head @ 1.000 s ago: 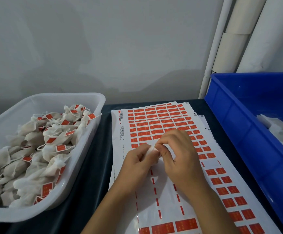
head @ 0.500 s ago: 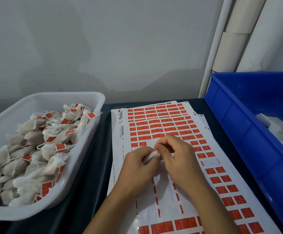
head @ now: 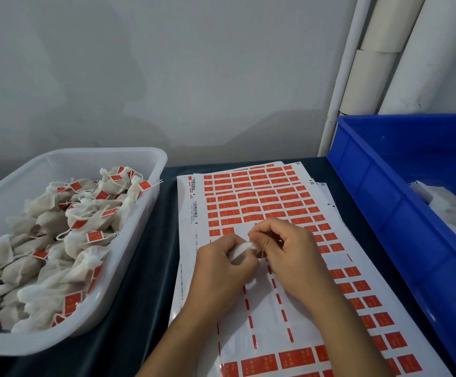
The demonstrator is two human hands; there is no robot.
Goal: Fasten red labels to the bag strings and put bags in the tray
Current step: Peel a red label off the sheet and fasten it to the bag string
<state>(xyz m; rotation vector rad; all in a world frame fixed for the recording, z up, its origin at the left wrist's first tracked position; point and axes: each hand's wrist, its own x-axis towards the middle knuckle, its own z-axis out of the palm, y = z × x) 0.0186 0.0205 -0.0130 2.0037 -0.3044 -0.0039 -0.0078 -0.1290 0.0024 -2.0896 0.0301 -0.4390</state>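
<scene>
— What have you got in the hands?

— My left hand (head: 221,270) is curled around a small white bag (head: 239,250). My right hand (head: 289,257) pinches at the bag's top end, fingers tight; I can't tell if a label is between them.

— Where is all that?

— Over the label sheet (head: 262,202), on its bare patch, near the middle of the table (head: 145,268).

— And the tray?

— The white tray (head: 150,159) sits left, heaped with tagged bags (head: 66,240). A blue bin (head: 384,202) stands right.
</scene>
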